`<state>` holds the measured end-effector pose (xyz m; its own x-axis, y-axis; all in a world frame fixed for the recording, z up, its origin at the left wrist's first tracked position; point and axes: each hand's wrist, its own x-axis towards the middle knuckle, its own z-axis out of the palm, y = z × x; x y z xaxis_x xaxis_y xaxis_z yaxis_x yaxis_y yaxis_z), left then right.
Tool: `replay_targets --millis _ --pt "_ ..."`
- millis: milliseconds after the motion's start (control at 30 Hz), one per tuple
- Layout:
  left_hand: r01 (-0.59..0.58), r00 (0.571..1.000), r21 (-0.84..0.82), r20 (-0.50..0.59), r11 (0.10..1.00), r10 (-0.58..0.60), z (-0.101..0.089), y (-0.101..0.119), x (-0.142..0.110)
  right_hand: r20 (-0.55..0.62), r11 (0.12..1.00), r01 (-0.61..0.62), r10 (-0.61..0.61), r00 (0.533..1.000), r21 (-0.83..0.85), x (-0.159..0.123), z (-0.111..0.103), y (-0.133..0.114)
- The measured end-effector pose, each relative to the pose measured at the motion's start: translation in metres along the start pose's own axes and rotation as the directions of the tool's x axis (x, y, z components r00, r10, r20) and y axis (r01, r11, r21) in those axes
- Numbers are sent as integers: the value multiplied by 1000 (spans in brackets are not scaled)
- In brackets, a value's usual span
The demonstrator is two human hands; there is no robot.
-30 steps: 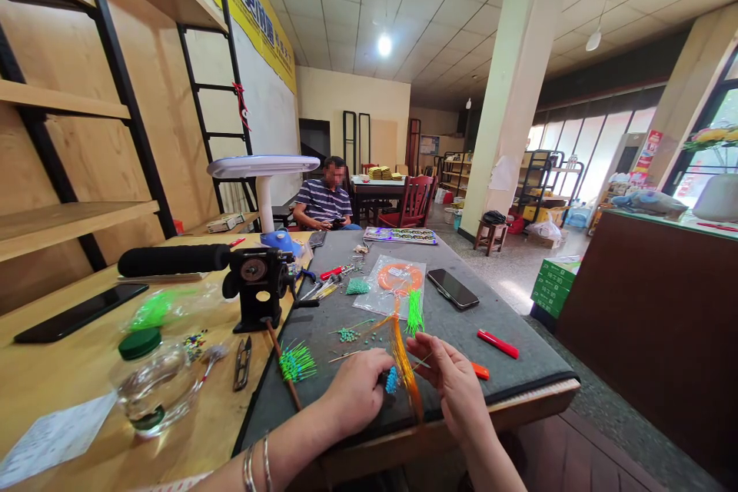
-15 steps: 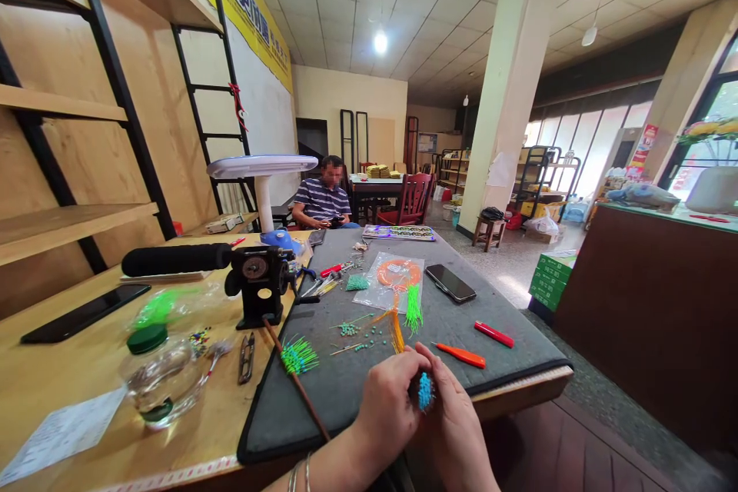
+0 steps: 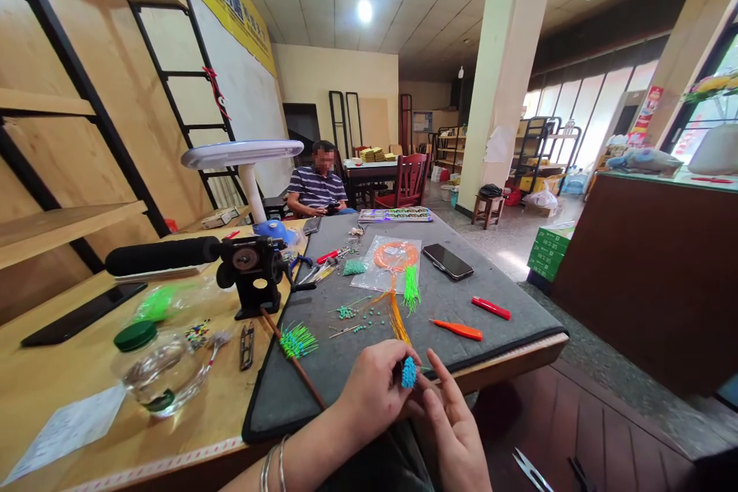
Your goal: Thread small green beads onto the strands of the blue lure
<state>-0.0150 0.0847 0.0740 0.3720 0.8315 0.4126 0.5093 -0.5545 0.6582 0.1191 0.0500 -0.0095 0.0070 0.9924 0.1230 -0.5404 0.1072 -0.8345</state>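
Note:
A small blue beaded piece sits in my left hand, whose fingers are closed around it just off the table's front edge. Beside it, my right hand has its thumb and index finger apart; its other fingers lie close to the piece, and whether they touch it is unclear. A thin bit of green shows between the hands. Beyond my left hand, orange threads lie on the grey mat. An orange-handled awl is on the mat past my right hand.
Loose turquoise beads, green strands, a phone and a red pen lie on the mat. Leftward stand a black hand-cranked winder and a water jar. Scissors show at lower right. A person sits beyond.
My right hand has opened away from the beaded piece, its thumb and index finger now spread. My left hand keeps the piece. The view has shifted slightly, bringing scissors into sight at lower right.

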Motion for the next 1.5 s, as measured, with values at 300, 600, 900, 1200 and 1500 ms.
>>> replay_targets --millis 300,600,900,1200,1500 --pt "-23 1000 67 9 997 22 1 3 -6 15 1000 3 -4 1000 17 -15 -2 3" --pt "-46 999 104 10 994 45 3 1 -4 32 997 38 -36 999 -60 -14 0 3" --pt "-53 998 120 31 991 50 3 4 -5 3 995 46 -46 999 -89 -14 7 -4" --pt "-44 998 146 46 988 38 4 2 -4 3 993 59 -59 998 -99 -13 6 -1" --pt "-39 999 143 41 989 34 4 1 -4 -22 993 65 -67 997 -100 -11 7 -1"
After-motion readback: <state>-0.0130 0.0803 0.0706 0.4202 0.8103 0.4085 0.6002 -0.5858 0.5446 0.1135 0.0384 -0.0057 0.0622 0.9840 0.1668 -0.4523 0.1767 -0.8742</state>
